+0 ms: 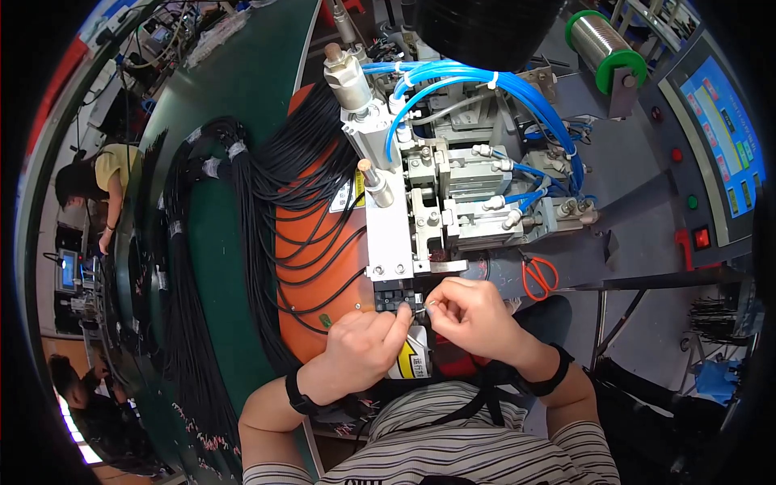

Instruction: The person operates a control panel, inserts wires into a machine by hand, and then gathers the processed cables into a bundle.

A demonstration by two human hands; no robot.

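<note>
At the front of the machine, both hands meet at a black slotted fixture block. My left hand has its fingers curled, and one fingertip presses on the block's near right part. Whether that hand also pinches a small piece is hidden. Just right of the block, my right hand is closed in a pinch, thumb against forefinger. Something small and pale shows at its fingertips, too small to name. Black cables run from the left over an orange board toward the fixture.
Above the hands stands the machine's metal press column with blue air tubes. Red-handled scissors lie to the right. A solder wire spool and a control screen stand farther right. Cable bundles cover the green table. Two people are at far left.
</note>
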